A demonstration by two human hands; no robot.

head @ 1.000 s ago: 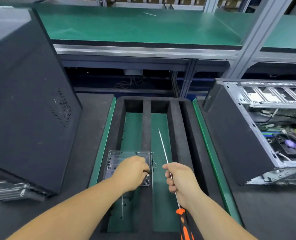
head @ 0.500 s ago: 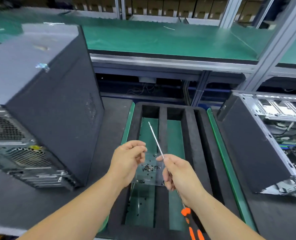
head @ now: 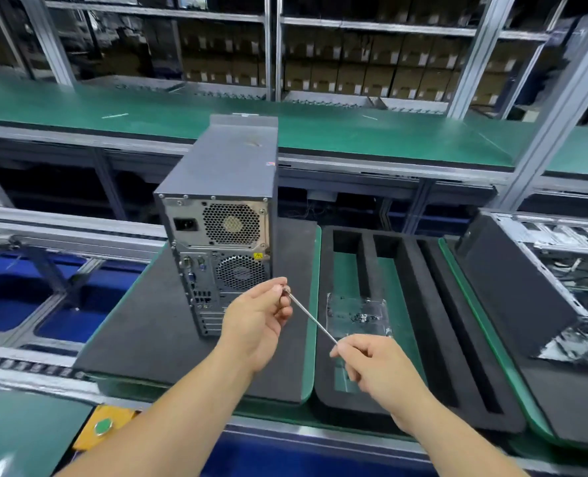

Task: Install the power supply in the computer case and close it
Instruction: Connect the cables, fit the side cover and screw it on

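1. Now, your right hand (head: 371, 359) pinches the screwdriver (head: 311, 316) by its thin shaft, and your left hand (head: 261, 315) closes its fingertips at the tip. Presumably a screw is there, though it is too small to see.
2. The case (head: 223, 215) stands upright on the black mat (head: 155, 325), just beyond your left hand, its rear panel facing you. The power supply (head: 222, 222) already sits in the top of that panel, fan grille and socket showing.
3. Seat the screw squarely on the tip before you let go with the left hand; a tilted screw is likely to drop.
4. Slide your right hand back to the handle, which is out of view, for better control when turning.
5. Bring the tip straight to a corner hole of the power supply, keeping the shaft level with the hole.
6. Spare screws lie in the clear box (head: 356, 315) on the foam tray (head: 423, 304), near your right hand.
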